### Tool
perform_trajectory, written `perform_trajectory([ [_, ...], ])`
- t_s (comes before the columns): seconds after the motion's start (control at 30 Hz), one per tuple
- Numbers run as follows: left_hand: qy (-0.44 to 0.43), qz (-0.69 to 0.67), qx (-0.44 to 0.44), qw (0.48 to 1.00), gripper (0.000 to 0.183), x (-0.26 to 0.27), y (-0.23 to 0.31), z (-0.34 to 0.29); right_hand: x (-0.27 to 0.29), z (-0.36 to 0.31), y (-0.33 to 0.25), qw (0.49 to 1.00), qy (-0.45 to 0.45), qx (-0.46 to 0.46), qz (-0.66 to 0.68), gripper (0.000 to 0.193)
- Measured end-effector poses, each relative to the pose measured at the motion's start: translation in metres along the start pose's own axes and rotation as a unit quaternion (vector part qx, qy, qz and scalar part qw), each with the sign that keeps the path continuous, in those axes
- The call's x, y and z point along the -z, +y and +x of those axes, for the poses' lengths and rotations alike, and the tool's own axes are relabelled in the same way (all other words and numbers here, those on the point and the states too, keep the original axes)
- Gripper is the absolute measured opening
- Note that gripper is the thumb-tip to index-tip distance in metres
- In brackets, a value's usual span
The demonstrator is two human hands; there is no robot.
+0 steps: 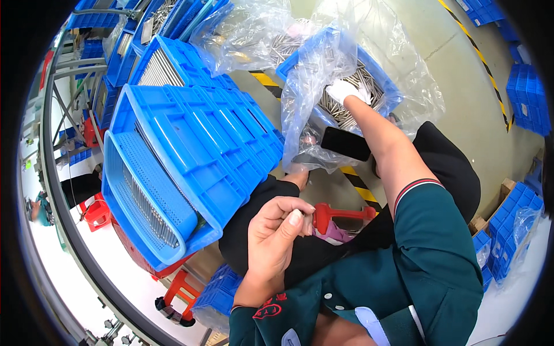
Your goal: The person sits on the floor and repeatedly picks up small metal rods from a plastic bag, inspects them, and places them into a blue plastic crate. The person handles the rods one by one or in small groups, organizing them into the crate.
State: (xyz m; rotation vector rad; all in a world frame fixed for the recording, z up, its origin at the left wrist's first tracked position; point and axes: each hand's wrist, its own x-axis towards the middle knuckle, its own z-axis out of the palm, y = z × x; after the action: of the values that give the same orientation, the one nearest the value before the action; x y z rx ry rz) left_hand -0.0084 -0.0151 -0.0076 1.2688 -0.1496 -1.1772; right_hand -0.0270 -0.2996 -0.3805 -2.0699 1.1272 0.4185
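My right hand (348, 91), in a white glove, reaches into a blue plastic bin (378, 68) full of loose slim metal rods (340, 112). Its fingertips are down among the rods, so their grip does not show. Clear plastic bag film (306, 86) lines the bin and spills over its sides. My left hand (277, 230) is bare and held above my lap, fingers curled and thumb pressed against them; whatever may be inside is hidden. A black phone (345, 143) lies screen up by the bin's near side, below my right wrist.
Large blue crates (213, 124) stand at my left, with a light-blue perforated basket (153, 202) holding metal rods in the nearest. Behind them are more blue crates (118, 63). A red plastic piece (340, 213) is between my legs. Blue crates (513, 230) stand at right; striped tape (485, 60) crosses the floor.
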Motion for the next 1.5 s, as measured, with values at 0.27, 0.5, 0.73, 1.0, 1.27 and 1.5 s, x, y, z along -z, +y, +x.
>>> perform_trajectory([
  [0.27, -0.023, 0.0, -0.006, 1.0, 0.022, 0.002, -0.001, -0.004, 0.013, -0.041, 0.004, 0.997, -0.031, -0.005, -0.07, 0.041],
  [0.5, -0.049, -0.008, -0.005, 0.999, 0.02, 0.002, -0.003, -0.004, 0.012, -0.074, 0.018, 0.954, -0.091, 0.059, -0.28, 0.034],
  [0.73, -0.04, 0.013, -0.006, 0.999, 0.023, -0.004, 0.0, -0.003, -0.004, -0.075, 0.046, 0.987, -0.054, -0.046, -0.147, 0.036],
  [1.0, -0.054, 0.017, -0.004, 0.998, 0.022, -0.006, 0.001, -0.005, -0.008, -0.066, 0.051, 0.98, 0.006, -0.004, -0.197, 0.036],
  [1.27, -0.055, 0.03, -0.023, 0.998, 0.019, -0.003, -0.003, -0.002, 0.008, -0.091, 0.036, 0.982, -0.1, -0.029, -0.161, 0.035],
  [1.5, -0.054, 0.023, -0.016, 0.998, 0.022, -0.006, -0.001, -0.003, -0.003, -0.077, 0.054, 0.989, 0.019, 0.017, -0.146, 0.037],
])
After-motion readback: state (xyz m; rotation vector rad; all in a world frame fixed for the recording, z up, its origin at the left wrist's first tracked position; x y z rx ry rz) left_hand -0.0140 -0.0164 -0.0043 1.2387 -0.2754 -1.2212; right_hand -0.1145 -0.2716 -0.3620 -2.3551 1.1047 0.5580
